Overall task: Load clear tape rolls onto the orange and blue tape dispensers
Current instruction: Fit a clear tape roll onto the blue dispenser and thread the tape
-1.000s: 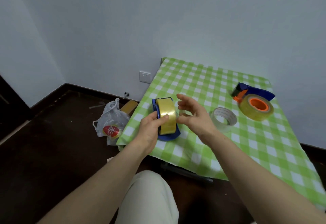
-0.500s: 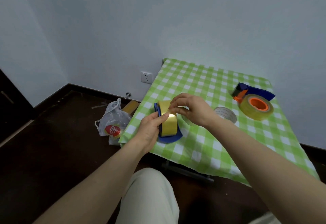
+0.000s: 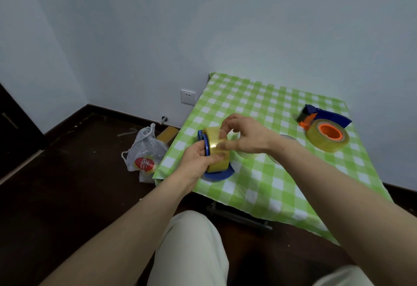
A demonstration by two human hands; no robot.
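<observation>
Yellowish clear tape roll [image 3: 217, 150] upright on blue plastic dispenser [image 3: 218, 174], left hand [image 3: 198, 159] gripping; right hand [image 3: 246, 138] fingertips pinch its top edge.

A counter [image 3: 266, 186] draped in a green-and-white checked cloth stands against a pale blue-grey wall [image 3: 203, 26] in a corner of the room. A white wall socket [image 3: 188, 97] sits low on the wall just left of the counter, above a dark baseboard [image 3: 126, 114]. On the dark floor [image 3: 67, 184] beside the counter's left edge lies a crumpled white plastic bag [image 3: 144, 150] bearing a red-and-white label, with a tan cardboard box [image 3: 168, 132] partly hidden behind it. Cream-coloured trousers [image 3: 191, 252] fill the lower foreground.
</observation>
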